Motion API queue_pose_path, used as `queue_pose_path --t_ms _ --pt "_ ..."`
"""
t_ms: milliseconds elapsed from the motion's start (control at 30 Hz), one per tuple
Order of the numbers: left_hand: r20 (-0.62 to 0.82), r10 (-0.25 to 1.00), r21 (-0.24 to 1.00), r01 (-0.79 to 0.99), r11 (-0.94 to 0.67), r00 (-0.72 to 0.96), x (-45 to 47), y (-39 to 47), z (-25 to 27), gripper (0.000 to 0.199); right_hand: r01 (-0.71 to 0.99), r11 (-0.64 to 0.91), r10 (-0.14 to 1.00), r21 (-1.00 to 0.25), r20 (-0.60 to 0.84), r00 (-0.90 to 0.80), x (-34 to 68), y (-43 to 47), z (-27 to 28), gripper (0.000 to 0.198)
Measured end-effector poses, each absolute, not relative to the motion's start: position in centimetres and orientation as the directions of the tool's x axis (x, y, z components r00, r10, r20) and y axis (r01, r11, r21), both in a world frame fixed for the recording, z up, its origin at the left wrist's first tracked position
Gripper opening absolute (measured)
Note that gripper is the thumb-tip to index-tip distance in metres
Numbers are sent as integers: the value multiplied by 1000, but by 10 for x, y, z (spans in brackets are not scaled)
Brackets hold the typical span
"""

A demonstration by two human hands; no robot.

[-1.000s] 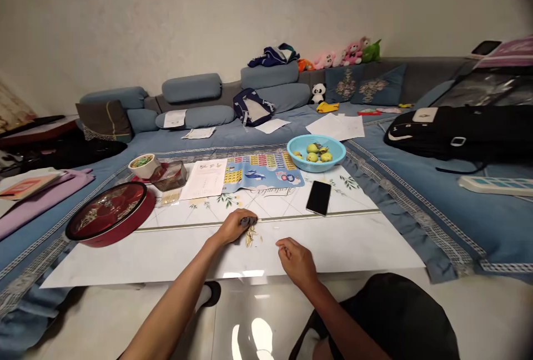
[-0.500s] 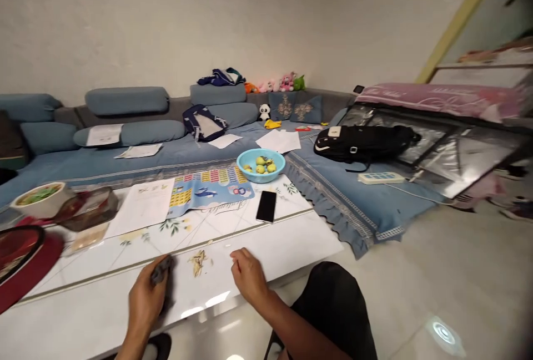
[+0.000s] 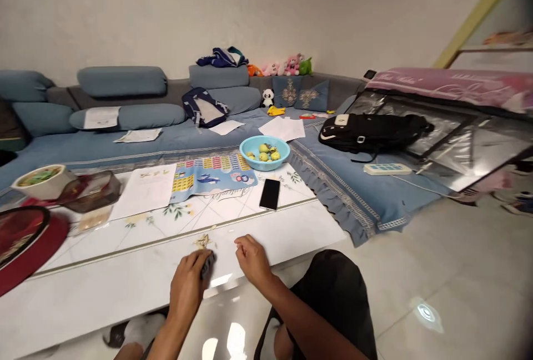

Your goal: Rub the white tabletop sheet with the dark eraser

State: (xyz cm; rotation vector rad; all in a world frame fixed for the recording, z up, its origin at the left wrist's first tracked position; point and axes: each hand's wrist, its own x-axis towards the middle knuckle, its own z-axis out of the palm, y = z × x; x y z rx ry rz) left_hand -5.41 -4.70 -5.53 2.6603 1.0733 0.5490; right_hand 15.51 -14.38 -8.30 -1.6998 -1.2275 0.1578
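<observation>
My left hand (image 3: pixel 187 277) is closed on a crumpled dark grey cloth (image 3: pixel 207 265) at the table's front edge. Just beyond that hand lies a small heap of pale, dry scraps (image 3: pixel 202 241), partly covered by my fingers. A few loose bits sit around the heap. To the right, my right hand (image 3: pixel 253 259) rests by the edge with its fingers curled in, and nothing shows in them. The white table (image 3: pixel 137 274) lies under both hands.
A black phone (image 3: pixel 270 194) and a blue basin (image 3: pixel 265 165) of yellow-green fruit stand farther back. Papers (image 3: pixel 144 191) and a printed blue sheet (image 3: pixel 212 180) cover the table's middle. At left are a red-rimmed round container (image 3: pixel 50 243) and a white bowl (image 3: pixel 58 185). A sofa (image 3: pixel 137 152) runs behind.
My left hand has slid right with the cloth, from left of the scraps to their near side. My right hand has barely moved. The view has tipped slightly down.
</observation>
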Motion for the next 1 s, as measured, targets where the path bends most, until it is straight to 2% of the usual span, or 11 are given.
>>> queue_pose_path --t_ms 100,167,300,400,500,633,833,900,1000 --pt "289 792 295 737 -608 538 -70 -27 -44 49 649 30 767 -760 434 473 156 -143 -83 31" --pt "320 812 321 751 -577 488 -74 -37 -43 53 661 40 758 -749 454 469 156 -143 -84 31" --pt "302 720 403 601 -690 624 -52 -84 -50 78 676 45 751 -735 471 462 158 -143 -85 30" --pt "234 698 402 586 -703 677 -35 -87 -49 83 660 58 759 -749 462 458 159 -145 -85 29" --pt "219 769 338 693 -637 601 -41 -55 -41 76 639 73 760 -766 457 462 160 -146 -84 28" --pt "295 836 284 793 -539 462 -45 -42 -31 65 641 73 754 -764 463 467 158 -145 -86 28" --pt "269 696 408 576 -708 665 3 -94 -43 79 630 61 712 -775 476 517 160 -145 -84 29" --pt "270 712 402 597 -695 648 4 -82 -45 76 600 69 713 -797 460 529 160 -146 -82 30" --pt "279 792 333 719 -610 543 -12 -44 -43 68 570 80 717 -818 445 537 160 -147 -80 30"
